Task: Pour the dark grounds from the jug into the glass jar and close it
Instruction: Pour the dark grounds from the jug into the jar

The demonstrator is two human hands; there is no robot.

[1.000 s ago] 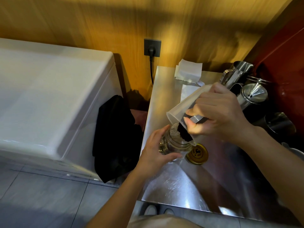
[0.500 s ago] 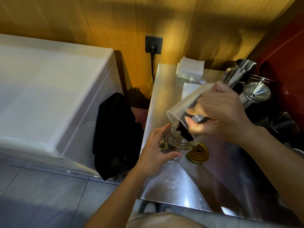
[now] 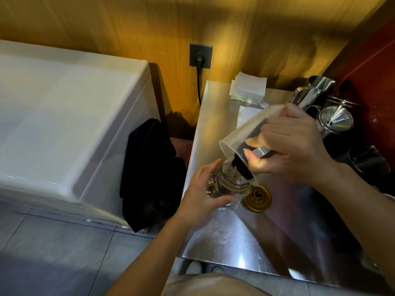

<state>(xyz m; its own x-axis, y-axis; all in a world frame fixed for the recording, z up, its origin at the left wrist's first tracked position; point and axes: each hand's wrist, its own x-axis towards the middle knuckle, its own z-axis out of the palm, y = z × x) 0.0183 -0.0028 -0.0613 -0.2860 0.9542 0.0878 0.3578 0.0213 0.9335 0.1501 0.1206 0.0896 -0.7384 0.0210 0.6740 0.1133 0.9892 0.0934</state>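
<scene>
Right hand: the right hand (image 3: 288, 144) is clenched around the handle of the jug (image 3: 245, 135), which is tipped steeply with its spout down over the jar mouth.
Left hand: the left hand (image 3: 203, 193) is wrapped around the side of the glass jar (image 3: 229, 180), steadying it near the left edge of the worktop (image 3: 245, 238).
Grounds: the dark grounds (image 3: 241, 167) are bunched at the jug's lower lip, right above the jar opening; some dark matter shows inside the jar, amount unclear through the glass.
Lid: the gold lid (image 3: 257, 198) lies flat on the worktop just beside the jar, on its right, not yet fitted.
Risk, spill: the jug mouth is far wider than the jar mouth; a clump that lets go all at once is likely to overshoot the rim and land on the worktop or lid.
Risk, drop: the jar stands close to the worktop edge, above the floor; a push from the jug lip or a loosened hold could send it over.
Risk, seal: grounds left on the rim would likely foul the lid when it is closed.
Risk, clutter: the steel pitchers (image 3: 316, 90) sit near the right hand; a wide swing back could knock them.
</scene>
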